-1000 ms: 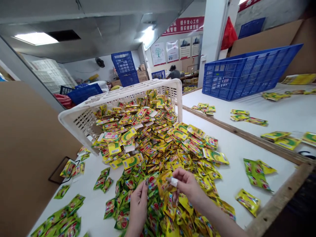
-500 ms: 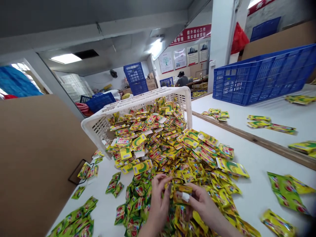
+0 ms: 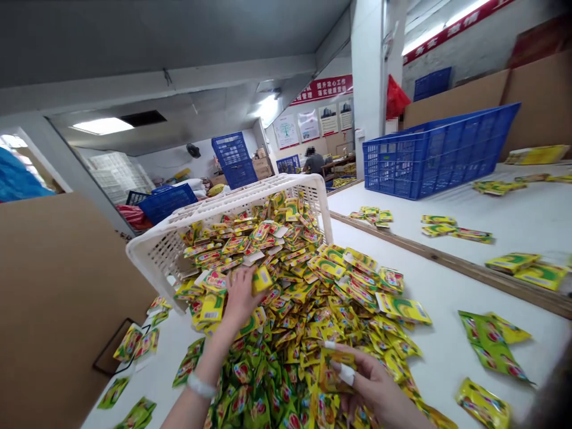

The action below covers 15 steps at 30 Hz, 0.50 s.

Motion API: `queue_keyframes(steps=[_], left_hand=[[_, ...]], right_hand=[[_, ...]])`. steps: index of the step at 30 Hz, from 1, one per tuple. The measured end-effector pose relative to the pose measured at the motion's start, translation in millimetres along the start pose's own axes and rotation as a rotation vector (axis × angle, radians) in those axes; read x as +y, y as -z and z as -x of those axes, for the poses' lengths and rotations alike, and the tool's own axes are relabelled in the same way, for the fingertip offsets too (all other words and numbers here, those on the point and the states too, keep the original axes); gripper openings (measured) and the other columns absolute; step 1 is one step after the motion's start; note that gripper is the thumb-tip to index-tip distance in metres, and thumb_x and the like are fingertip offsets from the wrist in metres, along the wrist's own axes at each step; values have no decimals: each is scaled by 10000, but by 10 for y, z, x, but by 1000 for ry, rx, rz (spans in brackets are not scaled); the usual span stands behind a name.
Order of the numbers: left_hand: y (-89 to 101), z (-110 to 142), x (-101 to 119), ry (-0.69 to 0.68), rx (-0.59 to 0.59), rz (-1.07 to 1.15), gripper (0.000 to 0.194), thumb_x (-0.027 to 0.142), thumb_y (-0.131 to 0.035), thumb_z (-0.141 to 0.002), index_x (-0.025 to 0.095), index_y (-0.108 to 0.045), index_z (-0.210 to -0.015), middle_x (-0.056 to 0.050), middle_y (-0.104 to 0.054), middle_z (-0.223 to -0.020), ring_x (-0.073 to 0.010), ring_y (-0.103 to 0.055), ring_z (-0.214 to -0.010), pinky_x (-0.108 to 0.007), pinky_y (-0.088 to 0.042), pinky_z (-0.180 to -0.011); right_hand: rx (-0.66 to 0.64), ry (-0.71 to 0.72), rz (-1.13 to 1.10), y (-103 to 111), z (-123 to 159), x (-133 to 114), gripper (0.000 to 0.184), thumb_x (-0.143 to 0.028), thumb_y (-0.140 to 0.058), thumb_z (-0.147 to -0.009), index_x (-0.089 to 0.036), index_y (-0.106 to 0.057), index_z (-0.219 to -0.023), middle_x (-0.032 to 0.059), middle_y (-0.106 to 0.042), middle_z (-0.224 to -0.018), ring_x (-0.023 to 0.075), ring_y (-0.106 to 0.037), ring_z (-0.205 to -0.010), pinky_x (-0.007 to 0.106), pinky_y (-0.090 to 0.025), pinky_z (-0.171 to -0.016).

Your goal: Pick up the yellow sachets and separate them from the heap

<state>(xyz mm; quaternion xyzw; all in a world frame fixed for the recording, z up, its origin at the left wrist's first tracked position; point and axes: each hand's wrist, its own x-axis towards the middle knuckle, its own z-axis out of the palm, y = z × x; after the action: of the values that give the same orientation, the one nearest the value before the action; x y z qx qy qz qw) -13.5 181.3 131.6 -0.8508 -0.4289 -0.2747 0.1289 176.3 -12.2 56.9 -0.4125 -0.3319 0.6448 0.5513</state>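
One yellow box (image 3: pixel 261 279) tight between left fingers (image 3: pixel 239 276), one yellow sachet (image 3: pixel 329 375) between right fingers (image 3: pixel 363 384)

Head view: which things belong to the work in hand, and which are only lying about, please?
Seemingly part of the work:
yellow box in the left hand
yellow packet in the right hand
piled green packets
heaped boxes
white basket around part of the heap

Seemingly just around:
blue crate
red bag
wall fan
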Motion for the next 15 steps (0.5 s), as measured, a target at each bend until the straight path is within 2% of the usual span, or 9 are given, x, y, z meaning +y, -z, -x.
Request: queue_keyframes(steps=[2,4,6,7,9,10,12,14,15], left_hand=[[0,297,350,-117,-53,65,573,199,-584,-719,172,-341,-1237,-100,-511,-1129,-261,-446,-1104,-516,-137,-1048],[3,641,643,-240,-90,138,621,81,-516,-717,201,-283,-1280,-78,-515,-1141,-199,-449,-1116,-450,-109,-1071],[5,960,825,-330,-2,248,656,10,-447,-732,217,-232,-1316,-82,-500,-1169,-170,-426,-1147,-413,-93,-1073],[7,1093,877,-283,45,317,676,40,-478,-747,221,-194,-1334,-100,-457,-1225,-188,-373,-1199,-425,-81,-1072],[20,1292,939,-9,47,573,784,247,-623,-730,214,-148,-1353,-133,-338,-1337,-258,-212,-1295,-467,-83,-1071],[35,1354,968,177,-27,793,835,413,-648,-696,195,-177,-1351,-144,-308,-1362,-291,-154,-1311,-482,-102,-1068],[83,1404,1046,553,-272,1376,870,708,-479,-653,130,-344,-1289,-170,-378,-1328,-323,-175,-1303,-475,-188,-1053],[144,1374,1142,844,-463,1899,801,738,-346,-697,109,-496,-1169,-176,-522,-1199,-315,-337,-1236,-438,-288,-1012],[176,1342,1185,982,-477,2042,710,683,-398,-724,114,-528,-1130,-165,-582,-1116,-307,-427,-1170,-423,-330,-981]], right_hand=[[-1,13,-30,-34,1,-13,559,-460,-653,-668,-192,-489,-1131,43,-639,-766,112,-575,-437,229,-481,-407],[-15,86,55,-74,12,-43,438,-441,-626,-698,-201,-561,-1059,110,-587,-1065,113,-595,-465,250,-496,-408],[12,217,264,-86,41,-69,296,-404,-577,-744,-196,-621,-950,122,-487,-1233,163,-642,-585,273,-526,-445],[46,326,418,-74,65,-71,242,-360,-549,-770,-200,-631,-932,117,-478,-1252,209,-656,-719,293,-551,-523],[114,640,788,-22,128,-43,226,-241,-491,-803,-197,-621,-982,138,-508,-1232,272,-584,-995,332,-548,-717],[125,803,962,8,166,-11,261,-190,-468,-807,-182,-601,-1031,160,-540,-1195,275,-553,-1049,335,-530,-773],[72,1040,1208,47,250,74,329,-145,-431,-820,-136,-532,-1133,186,-635,-1020,247,-623,-900,309,-536,-722],[-48,1090,1299,42,346,151,336,-162,-419,-839,-138,-498,-1165,125,-686,-776,199,-637,-645,257,-532,-573],[-121,1048,1278,27,398,170,324,-184,-434,-841,-172,-502,-1157,83,-681,-698,181,-616,-571,239,-519,-530]])
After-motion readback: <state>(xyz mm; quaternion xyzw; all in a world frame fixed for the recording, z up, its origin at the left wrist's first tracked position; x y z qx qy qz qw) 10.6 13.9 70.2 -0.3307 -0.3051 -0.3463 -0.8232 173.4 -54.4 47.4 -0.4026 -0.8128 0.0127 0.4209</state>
